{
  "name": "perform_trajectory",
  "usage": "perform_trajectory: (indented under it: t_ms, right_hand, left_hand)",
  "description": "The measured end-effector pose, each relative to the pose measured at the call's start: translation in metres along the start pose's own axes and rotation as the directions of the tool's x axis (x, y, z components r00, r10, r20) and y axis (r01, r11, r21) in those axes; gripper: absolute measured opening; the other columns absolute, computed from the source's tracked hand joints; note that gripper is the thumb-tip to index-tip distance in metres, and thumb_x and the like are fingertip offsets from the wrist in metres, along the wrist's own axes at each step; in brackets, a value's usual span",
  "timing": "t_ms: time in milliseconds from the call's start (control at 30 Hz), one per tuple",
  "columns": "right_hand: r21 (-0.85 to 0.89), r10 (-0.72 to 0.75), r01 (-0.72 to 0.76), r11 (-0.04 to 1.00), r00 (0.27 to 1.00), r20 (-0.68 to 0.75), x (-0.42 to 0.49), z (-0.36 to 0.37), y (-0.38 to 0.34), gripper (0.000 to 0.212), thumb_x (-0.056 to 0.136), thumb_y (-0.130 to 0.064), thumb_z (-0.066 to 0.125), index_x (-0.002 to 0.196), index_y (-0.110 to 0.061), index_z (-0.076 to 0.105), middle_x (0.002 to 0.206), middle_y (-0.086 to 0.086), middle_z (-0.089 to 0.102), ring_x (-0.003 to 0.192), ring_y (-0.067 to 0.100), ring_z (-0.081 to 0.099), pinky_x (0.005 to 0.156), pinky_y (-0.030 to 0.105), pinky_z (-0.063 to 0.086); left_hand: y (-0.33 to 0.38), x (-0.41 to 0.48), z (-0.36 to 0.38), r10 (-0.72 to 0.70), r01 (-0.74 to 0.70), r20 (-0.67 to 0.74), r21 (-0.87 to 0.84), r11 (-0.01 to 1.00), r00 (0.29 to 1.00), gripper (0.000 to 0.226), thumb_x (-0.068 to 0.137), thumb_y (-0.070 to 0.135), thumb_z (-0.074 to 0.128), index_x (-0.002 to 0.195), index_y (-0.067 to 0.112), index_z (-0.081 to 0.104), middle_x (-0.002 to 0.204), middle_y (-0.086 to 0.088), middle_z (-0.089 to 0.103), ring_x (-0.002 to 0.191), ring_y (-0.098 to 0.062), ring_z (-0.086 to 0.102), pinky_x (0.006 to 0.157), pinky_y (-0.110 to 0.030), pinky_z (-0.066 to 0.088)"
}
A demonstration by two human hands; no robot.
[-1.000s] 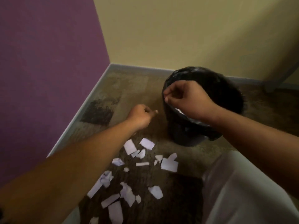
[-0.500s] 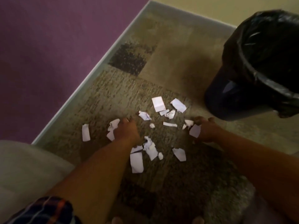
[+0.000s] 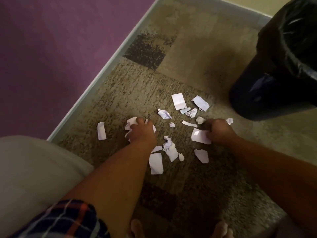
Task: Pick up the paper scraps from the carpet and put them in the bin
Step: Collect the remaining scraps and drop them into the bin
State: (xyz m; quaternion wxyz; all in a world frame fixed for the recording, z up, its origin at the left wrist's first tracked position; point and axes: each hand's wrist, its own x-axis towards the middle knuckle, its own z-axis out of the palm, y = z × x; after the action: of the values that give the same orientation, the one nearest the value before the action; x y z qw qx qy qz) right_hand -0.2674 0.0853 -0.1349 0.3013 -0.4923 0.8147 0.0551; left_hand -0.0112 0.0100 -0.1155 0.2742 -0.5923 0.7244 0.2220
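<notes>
Several white paper scraps (image 3: 178, 101) lie scattered on the patterned brown carpet (image 3: 188, 54). My left hand (image 3: 142, 131) is down on the carpet, fingers closed around crumpled scraps at the left of the pile. My right hand (image 3: 218, 132) pinches a flat white scrap (image 3: 199, 136) at the pile's right side. A black bin (image 3: 267, 86) lined with a black bag stands on the carpet at the upper right, a short way beyond my right hand.
A purple wall (image 3: 51, 48) with a pale baseboard (image 3: 109, 66) runs along the left. My knee in light trousers (image 3: 30, 169) fills the lower left. Bare toes (image 3: 137, 227) show at the bottom edge.
A second ago both hands were up at the bin's rim. They have come down to the carpet and closed on scraps; the view has tilted down toward the pile.
</notes>
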Motion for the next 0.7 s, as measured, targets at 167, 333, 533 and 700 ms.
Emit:
perform_trajectory:
  t_ms: [167, 333, 533, 700]
  right_hand:
    - [0.122, 0.115, -0.103, 0.987, 0.989, -0.096, 0.003, -0.012, 0.004, 0.011, 0.078, -0.026, 0.075, 0.081, -0.025, 0.064, 0.098, 0.003, 0.069, 0.082, 0.017, 0.059, 0.067, 0.025, 0.042]
    - [0.098, 0.232, -0.220, 0.971, 0.964, -0.133, 0.005, -0.012, 0.026, 0.104, 0.056, -0.062, 0.082, 0.143, -0.028, 0.036, 0.150, 0.018, 0.027, 0.138, 0.038, 0.032, 0.110, 0.047, 0.030]
    - [-0.020, 0.062, -0.060, 0.998, 0.990, 0.129, -0.015, 0.001, 0.005, 0.110, 0.039, -0.082, 0.073, 0.135, -0.041, 0.040, 0.142, 0.012, 0.034, 0.130, 0.036, 0.038, 0.104, 0.048, 0.041]
    - [-0.085, -0.042, 0.059, 0.995, 0.980, 0.193, -0.043, 0.034, -0.026, 0.137, 0.031, -0.069, 0.085, 0.143, -0.040, 0.013, 0.150, 0.013, 0.020, 0.132, 0.040, 0.040, 0.101, 0.051, 0.046]
  left_hand:
    - [0.006, 0.009, 0.004, 0.125, -0.121, -0.075, 0.064, 0.991, 0.989, 0.034, 0.088, 0.011, 0.060, 0.122, 0.013, 0.059, 0.134, -0.015, 0.051, 0.125, -0.030, 0.052, 0.094, -0.041, 0.049]
    - [0.007, 0.010, 0.000, 0.213, -0.211, -0.006, 0.116, 0.971, 0.977, 0.027, 0.090, 0.006, 0.058, 0.115, 0.005, 0.064, 0.129, -0.014, 0.060, 0.122, -0.030, 0.056, 0.097, -0.037, 0.047]
    - [-0.003, -0.003, 0.001, 0.251, -0.256, 0.050, 0.175, 0.951, 0.967, 0.074, 0.076, 0.026, 0.076, 0.140, 0.021, 0.040, 0.147, -0.012, 0.037, 0.132, -0.033, 0.042, 0.096, -0.044, 0.045]
    - [0.009, -0.021, 0.026, 0.354, -0.368, 0.104, 0.306, 0.878, 0.930, 0.132, 0.066, 0.031, 0.085, 0.150, 0.038, -0.016, 0.161, -0.010, -0.007, 0.144, -0.039, 0.010, 0.099, -0.061, 0.037]
